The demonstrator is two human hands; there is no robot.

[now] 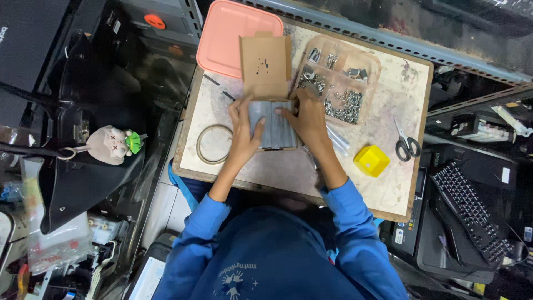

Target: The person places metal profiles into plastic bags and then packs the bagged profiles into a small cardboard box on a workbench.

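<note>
A: What does the person have on the worn wooden board?

B: The largest thing there is the pink tray, lying flat at the far left corner. Next is the clear compartment tray with small metal parts in it, then one brown cardboard piece leaning onto the pink tray. In the middle lies one grey ribbed block, maybe a pack of thin metal strips; the view is too blurred to be sure.

A: And the hands?

B: The left hand lies along the left side of the block with the thumb pressed on top, fingers half curled. The right hand is spread over the upper right corner, its thumb on the block. Both press it; neither is closed fully around it.

A: What could go wrong?

B: If the block is really loose strips, uneven pressure could let them fan out and slide on the board. The right wrist is also just beside the parts tray, so a careless push may spill the parts.

A: The smaller things?

B: One ring of tape left of the block, one pair of scissors, one small yellow box.
</note>
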